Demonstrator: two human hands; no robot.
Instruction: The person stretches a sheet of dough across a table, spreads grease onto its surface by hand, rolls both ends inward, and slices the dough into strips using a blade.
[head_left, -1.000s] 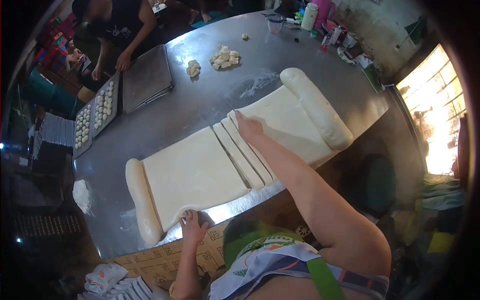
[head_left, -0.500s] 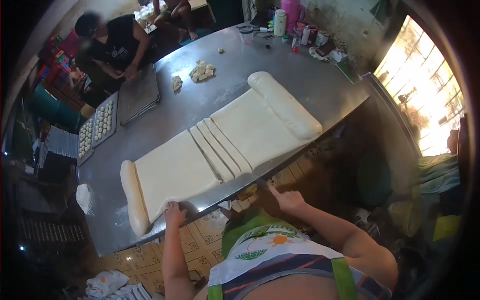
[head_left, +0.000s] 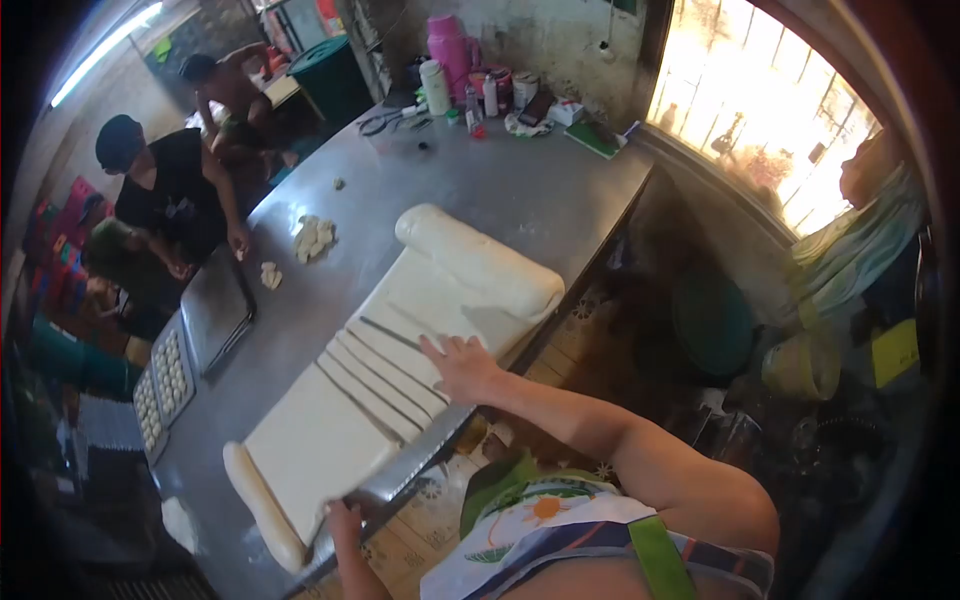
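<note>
A wide sheet of pale dough point(head_left: 318, 425) lies across the metal table, with a thick roll of dough point(head_left: 490, 258) at the far end and a thinner roll point(head_left: 262, 505) at the near end. Several parallel cuts cross its middle, leaving narrow strips point(head_left: 385, 375). Over the dough beside these strips is my right hand point(head_left: 463, 370), closed on what looks like a knife point(head_left: 390, 333), seen as a thin dark line reaching away from the fingertips. My left hand point(head_left: 343, 522) rests at the sheet's near edge by the thinner roll, fingers extended.
The metal table point(head_left: 540, 190) carries dough pieces point(head_left: 314, 237), stacked trays point(head_left: 217, 305), trays of small dough balls point(head_left: 172, 372) and flour point(head_left: 180, 525). A pink jug point(head_left: 448, 50) and bottles stand at the far corner. A person point(head_left: 175, 190) works across the table.
My right hand has moved from beyond the table edge onto the dough beside the cut strips. My left hand stays at the near edge. The camera view has shifted.
</note>
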